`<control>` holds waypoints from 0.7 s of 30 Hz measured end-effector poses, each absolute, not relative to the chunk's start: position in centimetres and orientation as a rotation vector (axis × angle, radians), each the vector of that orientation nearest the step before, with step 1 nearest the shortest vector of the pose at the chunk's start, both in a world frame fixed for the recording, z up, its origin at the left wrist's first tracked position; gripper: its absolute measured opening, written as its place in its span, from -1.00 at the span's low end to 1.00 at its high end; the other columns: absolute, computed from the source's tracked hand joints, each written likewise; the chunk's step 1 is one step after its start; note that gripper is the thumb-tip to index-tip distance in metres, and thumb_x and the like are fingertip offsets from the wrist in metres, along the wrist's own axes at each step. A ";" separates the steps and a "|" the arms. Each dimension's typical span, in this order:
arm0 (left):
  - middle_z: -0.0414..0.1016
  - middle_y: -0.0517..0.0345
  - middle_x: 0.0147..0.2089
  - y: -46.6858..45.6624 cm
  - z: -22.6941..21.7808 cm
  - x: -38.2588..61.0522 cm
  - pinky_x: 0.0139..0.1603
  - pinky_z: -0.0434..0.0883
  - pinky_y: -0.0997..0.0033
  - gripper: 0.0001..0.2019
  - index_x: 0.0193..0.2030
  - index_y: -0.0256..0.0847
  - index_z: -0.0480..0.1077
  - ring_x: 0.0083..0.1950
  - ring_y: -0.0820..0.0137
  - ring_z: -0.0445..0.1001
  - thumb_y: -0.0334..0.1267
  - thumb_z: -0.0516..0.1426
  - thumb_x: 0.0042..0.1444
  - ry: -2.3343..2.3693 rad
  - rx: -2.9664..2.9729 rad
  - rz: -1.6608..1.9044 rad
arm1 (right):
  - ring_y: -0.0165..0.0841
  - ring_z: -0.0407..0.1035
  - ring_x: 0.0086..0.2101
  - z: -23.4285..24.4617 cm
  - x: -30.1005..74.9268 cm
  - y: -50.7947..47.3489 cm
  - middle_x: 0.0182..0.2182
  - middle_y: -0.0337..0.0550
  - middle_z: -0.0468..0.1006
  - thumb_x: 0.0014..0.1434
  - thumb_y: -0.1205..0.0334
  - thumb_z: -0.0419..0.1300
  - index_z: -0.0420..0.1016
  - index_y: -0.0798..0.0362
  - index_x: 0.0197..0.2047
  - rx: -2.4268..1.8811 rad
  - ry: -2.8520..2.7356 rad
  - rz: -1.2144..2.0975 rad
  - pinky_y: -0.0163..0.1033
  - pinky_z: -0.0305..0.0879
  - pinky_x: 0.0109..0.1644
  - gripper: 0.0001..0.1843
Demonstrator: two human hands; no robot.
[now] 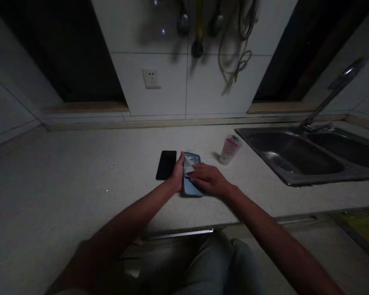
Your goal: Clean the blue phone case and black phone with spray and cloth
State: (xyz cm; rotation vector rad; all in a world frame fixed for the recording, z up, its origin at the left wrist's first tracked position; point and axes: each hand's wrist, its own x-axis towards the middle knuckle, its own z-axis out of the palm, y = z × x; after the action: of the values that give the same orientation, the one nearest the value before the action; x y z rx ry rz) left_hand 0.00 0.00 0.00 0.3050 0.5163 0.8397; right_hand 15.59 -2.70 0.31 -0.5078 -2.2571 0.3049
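Over the countertop my left hand (177, 177) grips the left edge of a blue phone case (193, 189), with the thumb along its side. The case's upper end shows cut-outs with pinkish spots. My right hand (209, 179) presses a small white tissue (188, 164) against the inside of the case, its fingers closed together on it. Just left of my left hand, a black smartphone (166, 164) lies flat, dark screen up. Part of the case is hidden under my right fingers.
A clear plastic cup (230, 150) with pink print stands right of my hands. Beyond it is a double steel sink (290, 178) with a tall faucet (332, 94). A wall socket (151, 78) and hanging cords (233, 73) are on the tiled wall.
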 end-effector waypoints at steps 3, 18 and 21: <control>0.61 -0.21 -0.25 0.0 0.4 0.0 -0.11 0.52 0.16 -0.30 -0.05 -0.42 0.49 -0.22 0.13 0.61 0.25 -0.13 0.29 0.547 0.293 0.877 | -0.25 0.50 -0.18 0.7 15.3 -3.2 -0.30 -0.03 0.67 0.32 0.16 0.18 0.65 0.04 -0.11 -0.401 -2.242 0.564 -0.13 0.39 -0.05 -0.77; 0.58 -0.13 -0.37 0.2 1.3 0.0 -0.17 0.52 0.15 -0.35 -0.30 -0.31 0.49 -0.25 0.13 0.60 0.23 -0.16 0.30 0.640 0.301 0.948 | -0.27 0.26 -0.30 2.0 16.1 -3.5 -0.50 -0.20 0.40 0.06 0.30 0.14 0.36 0.03 -0.53 -0.750 -2.469 0.142 -0.09 0.04 -0.05 -0.85; 0.58 -0.11 -0.39 0.1 1.4 0.0 -0.23 0.52 0.19 -0.38 -0.31 -0.31 0.50 -0.32 0.17 0.59 0.20 -0.12 0.31 0.651 0.332 0.890 | -0.20 0.29 -0.20 1.8 16.6 -3.0 -0.43 -0.13 0.52 0.17 0.27 0.15 0.48 0.04 -0.42 -0.883 -2.418 -0.036 -0.06 0.00 -0.03 -0.85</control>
State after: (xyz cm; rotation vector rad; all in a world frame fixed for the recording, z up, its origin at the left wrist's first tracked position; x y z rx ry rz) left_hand 0.00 0.14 1.39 0.3318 0.6505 0.8898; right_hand 16.63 -3.05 1.83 -0.8831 -2.4177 -0.0362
